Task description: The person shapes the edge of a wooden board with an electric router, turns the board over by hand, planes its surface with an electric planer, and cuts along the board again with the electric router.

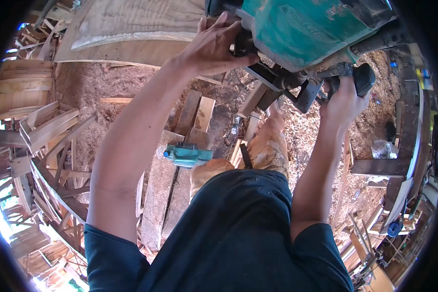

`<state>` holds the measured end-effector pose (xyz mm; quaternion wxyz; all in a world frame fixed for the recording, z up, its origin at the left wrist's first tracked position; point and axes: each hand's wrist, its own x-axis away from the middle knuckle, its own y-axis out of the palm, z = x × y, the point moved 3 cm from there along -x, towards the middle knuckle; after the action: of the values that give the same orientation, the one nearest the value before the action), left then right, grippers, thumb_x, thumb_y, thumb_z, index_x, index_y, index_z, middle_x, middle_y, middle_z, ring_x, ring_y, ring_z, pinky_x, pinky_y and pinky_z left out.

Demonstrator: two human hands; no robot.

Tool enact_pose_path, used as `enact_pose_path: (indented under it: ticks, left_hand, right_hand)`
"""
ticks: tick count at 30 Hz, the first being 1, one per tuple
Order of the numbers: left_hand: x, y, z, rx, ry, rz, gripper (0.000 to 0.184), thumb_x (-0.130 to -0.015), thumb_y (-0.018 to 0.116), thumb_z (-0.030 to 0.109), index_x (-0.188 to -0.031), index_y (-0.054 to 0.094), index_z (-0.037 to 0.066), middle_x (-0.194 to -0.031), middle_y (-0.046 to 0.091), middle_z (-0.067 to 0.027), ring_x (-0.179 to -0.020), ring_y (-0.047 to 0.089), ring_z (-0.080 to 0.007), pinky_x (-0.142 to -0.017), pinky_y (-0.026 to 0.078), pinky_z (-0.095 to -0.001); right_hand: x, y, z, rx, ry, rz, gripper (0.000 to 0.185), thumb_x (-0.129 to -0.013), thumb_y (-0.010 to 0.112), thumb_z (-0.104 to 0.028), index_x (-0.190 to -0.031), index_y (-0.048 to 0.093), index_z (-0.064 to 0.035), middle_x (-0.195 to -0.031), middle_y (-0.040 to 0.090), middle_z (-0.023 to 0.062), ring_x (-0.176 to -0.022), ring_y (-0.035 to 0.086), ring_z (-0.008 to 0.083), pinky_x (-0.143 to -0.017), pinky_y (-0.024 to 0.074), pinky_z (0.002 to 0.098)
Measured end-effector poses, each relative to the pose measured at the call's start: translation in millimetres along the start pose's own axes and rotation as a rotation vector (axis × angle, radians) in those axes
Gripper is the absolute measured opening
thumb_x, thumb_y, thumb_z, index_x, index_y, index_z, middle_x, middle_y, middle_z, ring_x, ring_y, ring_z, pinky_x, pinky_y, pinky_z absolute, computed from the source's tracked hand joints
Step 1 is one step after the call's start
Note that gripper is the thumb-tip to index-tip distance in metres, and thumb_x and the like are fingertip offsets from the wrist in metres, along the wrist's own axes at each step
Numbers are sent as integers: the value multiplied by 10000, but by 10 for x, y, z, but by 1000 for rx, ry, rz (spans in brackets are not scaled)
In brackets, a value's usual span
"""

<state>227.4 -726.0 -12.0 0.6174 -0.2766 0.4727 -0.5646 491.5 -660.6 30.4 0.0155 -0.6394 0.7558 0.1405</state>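
A large teal power tool [311, 29], which looks like a plunge router, is held up close to the camera, tilted, with its dark metal base and rods underneath. My left hand [211, 48] grips a black part on its left side, with the fingertips reaching toward the curved board behind. Round a black knob handle [364, 80] on the right side, my right hand [345, 100] is closed. The cutter end cannot be made out.
A smaller teal power tool [187, 155] lies on the plank bench [158, 194] by my knee. A wide curved board [131, 24] spans the upper left. Wood shavings [306, 146] cover the floor. Stacked timber [48, 126] stands at left, with a dark beam [380, 167] at right.
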Motion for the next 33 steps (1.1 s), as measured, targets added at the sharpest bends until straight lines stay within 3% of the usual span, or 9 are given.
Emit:
enact_pose_path:
  ticks: [5,8,13,16,26,33]
  left_hand:
    - [5,51,-21,-67,14,66,675,-824,633,631,-1301,536,164,-1163,721,-12,-1358,415,-332,-1148,207,-599]
    - [-12,24,6,-51,-10,61,733,-816,667,613,-1361,553,136,-1330,577,-107,-1355,424,-270,-1138,225,-507]
    - [-24,20,6,-69,-58,26,725,-814,675,598,-1348,542,126,-1259,624,-116,-1334,447,-267,-1121,234,-507]
    - [-16,54,12,-95,-82,42,730,-812,669,608,-1345,537,127,-1249,627,-116,-1320,461,-268,-1110,241,-505]
    - [1,94,4,-88,-47,130,738,-803,670,630,-1343,543,144,-1209,635,-96,-1274,499,-266,-1099,244,-510]
    - [-30,87,57,-95,-22,197,674,-804,689,620,-1232,598,108,-1104,668,-65,-1226,535,-235,-1075,256,-503]
  right_hand:
    - [16,87,-71,25,-4,13,53,-827,588,-30,-870,558,-24,-735,558,20,-596,551,99,-501,470,261]
    - [-54,54,-25,44,-32,-7,56,-832,582,-40,-880,566,-16,-749,580,37,-600,561,106,-489,460,262]
    - [-119,86,-14,24,-55,-27,69,-834,575,-47,-885,574,0,-751,588,53,-589,561,120,-487,456,268]
    - [-245,45,34,184,-129,-98,86,-834,571,-52,-889,583,13,-735,579,51,-574,554,122,-483,450,277]
    - [-246,89,36,25,-59,-96,106,-816,584,-50,-896,593,19,-733,582,51,-574,554,126,-504,458,278]
    - [-450,155,86,-34,-50,-112,112,-829,601,-42,-922,605,19,-782,602,61,-605,574,142,-530,485,293]
